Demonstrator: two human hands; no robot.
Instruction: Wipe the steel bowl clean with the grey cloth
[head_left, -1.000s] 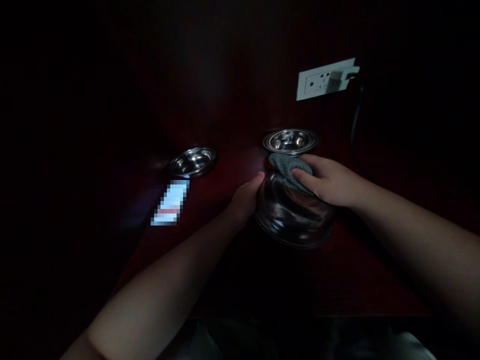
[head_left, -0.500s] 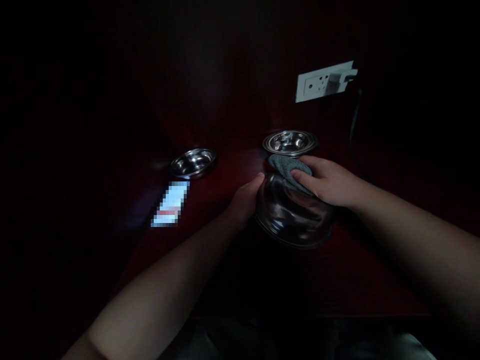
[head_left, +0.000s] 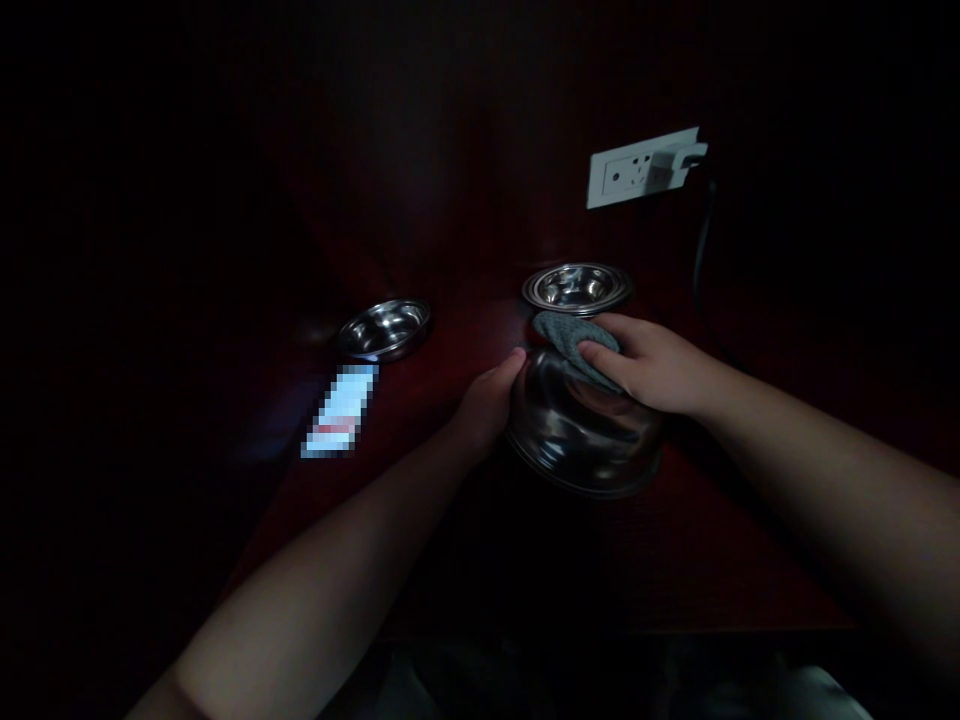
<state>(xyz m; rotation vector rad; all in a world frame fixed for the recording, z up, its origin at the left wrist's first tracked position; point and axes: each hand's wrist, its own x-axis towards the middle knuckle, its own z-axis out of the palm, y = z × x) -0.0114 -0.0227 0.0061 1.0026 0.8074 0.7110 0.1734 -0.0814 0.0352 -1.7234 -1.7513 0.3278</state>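
A shiny metal bowl [head_left: 589, 440] is tilted on its side in front of me, its outer surface facing up toward my view. My left hand [head_left: 491, 400] grips its left side, thumb on the outside and the other fingers hidden behind it. Pinched in my right hand [head_left: 645, 365] is a folded grey-green cloth [head_left: 574, 345], pressed against the bowl's upper outer wall. Just beyond the cloth, a small stack of metal bowls [head_left: 577, 288] rests on the table.
Another metal bowl [head_left: 386, 330] sits at the back left, with a lit, blurred-out phone [head_left: 341, 410] by it. On the back wall is a white power socket [head_left: 641, 170] with a plug and a dark cord [head_left: 703, 250]. The dark red table [head_left: 720, 560] is dimly lit.
Both hands, the bowl and the cloth keep nearly the same pose. The whole view has shifted very slightly.
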